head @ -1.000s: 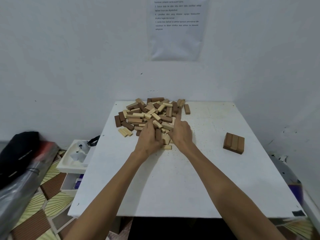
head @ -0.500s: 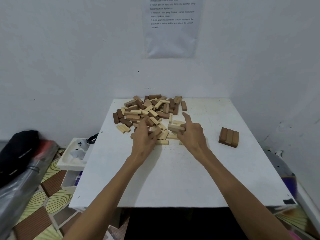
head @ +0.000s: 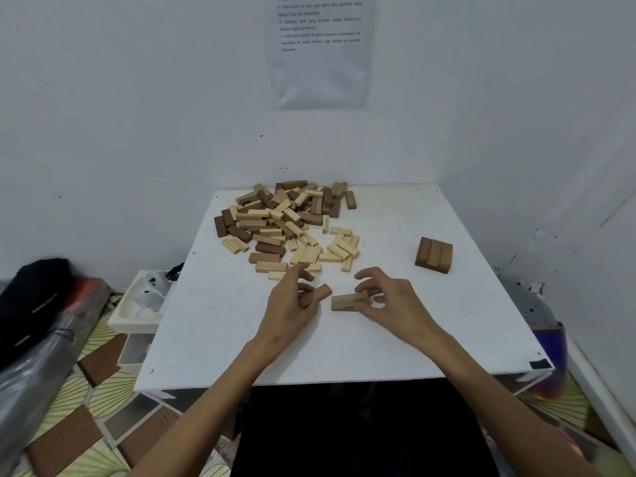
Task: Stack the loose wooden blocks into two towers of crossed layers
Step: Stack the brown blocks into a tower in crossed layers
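Observation:
A heap of loose wooden blocks, dark brown, mid brown and pale, lies at the back of the white table. One flat layer of three brown blocks sits at the right. My left hand holds a brown block in its curled fingers near the table's middle. Just to its right my right hand pinches a lighter brown block that lies on the table.
White walls close the table in at the back and right, with a printed sheet taped up. A white tray and a black bag sit low at the left, beyond the table's edge.
Both hands have pulled back from the heap toward me, each bringing a brown block. The pale blocks at the heap's front now lie spread out.

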The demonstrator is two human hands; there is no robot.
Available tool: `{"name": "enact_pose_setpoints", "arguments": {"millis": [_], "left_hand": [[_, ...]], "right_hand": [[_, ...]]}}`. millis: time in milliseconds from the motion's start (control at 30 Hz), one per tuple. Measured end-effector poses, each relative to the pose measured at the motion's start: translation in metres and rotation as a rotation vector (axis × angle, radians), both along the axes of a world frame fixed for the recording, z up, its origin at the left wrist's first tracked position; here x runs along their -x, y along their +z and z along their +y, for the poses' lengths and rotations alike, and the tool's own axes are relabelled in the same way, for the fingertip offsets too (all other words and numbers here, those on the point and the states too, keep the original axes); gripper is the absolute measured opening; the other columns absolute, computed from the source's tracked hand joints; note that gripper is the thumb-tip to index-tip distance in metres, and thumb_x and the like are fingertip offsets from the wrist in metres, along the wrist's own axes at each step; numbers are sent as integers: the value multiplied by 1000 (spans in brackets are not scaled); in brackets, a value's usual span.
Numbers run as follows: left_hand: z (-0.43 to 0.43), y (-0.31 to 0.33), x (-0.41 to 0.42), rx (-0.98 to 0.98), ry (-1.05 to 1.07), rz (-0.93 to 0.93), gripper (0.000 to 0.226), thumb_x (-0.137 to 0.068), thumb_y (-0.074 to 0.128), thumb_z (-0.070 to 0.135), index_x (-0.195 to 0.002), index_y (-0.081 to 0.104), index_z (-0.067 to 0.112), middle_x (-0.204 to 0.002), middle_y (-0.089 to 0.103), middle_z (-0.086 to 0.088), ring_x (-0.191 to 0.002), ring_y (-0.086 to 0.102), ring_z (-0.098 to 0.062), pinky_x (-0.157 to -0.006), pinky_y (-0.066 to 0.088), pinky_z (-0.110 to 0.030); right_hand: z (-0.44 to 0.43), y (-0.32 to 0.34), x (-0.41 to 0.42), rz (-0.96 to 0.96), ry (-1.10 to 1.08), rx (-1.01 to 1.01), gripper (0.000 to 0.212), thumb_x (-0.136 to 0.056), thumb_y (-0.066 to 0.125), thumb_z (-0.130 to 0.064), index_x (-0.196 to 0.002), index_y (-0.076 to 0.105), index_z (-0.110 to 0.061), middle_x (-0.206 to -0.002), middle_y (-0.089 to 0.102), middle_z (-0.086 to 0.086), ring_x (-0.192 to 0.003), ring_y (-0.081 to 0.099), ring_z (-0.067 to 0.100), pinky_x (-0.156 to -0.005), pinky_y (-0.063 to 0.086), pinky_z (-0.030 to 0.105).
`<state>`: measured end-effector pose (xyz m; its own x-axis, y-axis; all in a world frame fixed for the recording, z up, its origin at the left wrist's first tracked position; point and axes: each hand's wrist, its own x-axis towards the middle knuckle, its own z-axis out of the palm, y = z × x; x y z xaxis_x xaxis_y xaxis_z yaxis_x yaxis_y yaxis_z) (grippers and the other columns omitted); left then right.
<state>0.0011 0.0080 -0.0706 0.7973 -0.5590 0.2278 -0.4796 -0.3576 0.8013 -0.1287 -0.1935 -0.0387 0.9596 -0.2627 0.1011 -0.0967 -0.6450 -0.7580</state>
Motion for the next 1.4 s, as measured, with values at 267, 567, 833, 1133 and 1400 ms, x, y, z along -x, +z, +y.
{"name": "enact_pose_setpoints", "arguments": {"millis": [267, 567, 833, 1133, 1400], "left_hand": [[-3, 3, -9, 2, -30, 37, 61, -91, 75, 19, -143, 45, 25, -120, 61, 12, -103, 65, -3, -91, 57, -29], [-11, 3, -9, 24, -81, 57, 56, -91, 66, 2, -140, 47, 19, -116, 62, 16, -105, 66, 1, -88, 52, -16], [-28, 8, -10, 16, -135, 107, 59, -89, 63, 1, -143, 45, 17, -118, 62, 8, -103, 67, -5, -83, 56, -21], [-23, 12, -15, -26, -189, -14, 58, -88, 57, 9, -145, 44, 12, -124, 63, 3, -116, 58, -6, -95, 48, -18], [-14, 4, -16, -23, -172, -36, 51, -94, 62, 1, -142, 47, 11, -117, 65, 3, -109, 62, -8, -96, 50, -24]], "right_hand": [[3, -1, 8, -21, -3, -52, 40, -89, 76, -33, -123, 57, -41, -97, 71, -21, -109, 60, 7, -96, 50, 38], [5, -4, 14, -44, -115, -172, 44, -84, 83, -18, -120, 59, -23, -91, 71, -7, -79, 65, 9, -72, 51, 19], [6, -6, 5, -42, -180, 16, 36, -87, 80, -27, -117, 59, -25, -80, 58, -3, -69, 54, 12, -68, 50, 29], [3, -6, 12, -42, -128, 142, 29, -92, 69, -38, -117, 56, -32, -101, 60, -18, -90, 57, 5, -77, 50, 26], [6, -7, 10, 9, -186, 20, 29, -92, 70, -26, -116, 55, -24, -88, 66, -12, -86, 60, 9, -82, 52, 34]]}}
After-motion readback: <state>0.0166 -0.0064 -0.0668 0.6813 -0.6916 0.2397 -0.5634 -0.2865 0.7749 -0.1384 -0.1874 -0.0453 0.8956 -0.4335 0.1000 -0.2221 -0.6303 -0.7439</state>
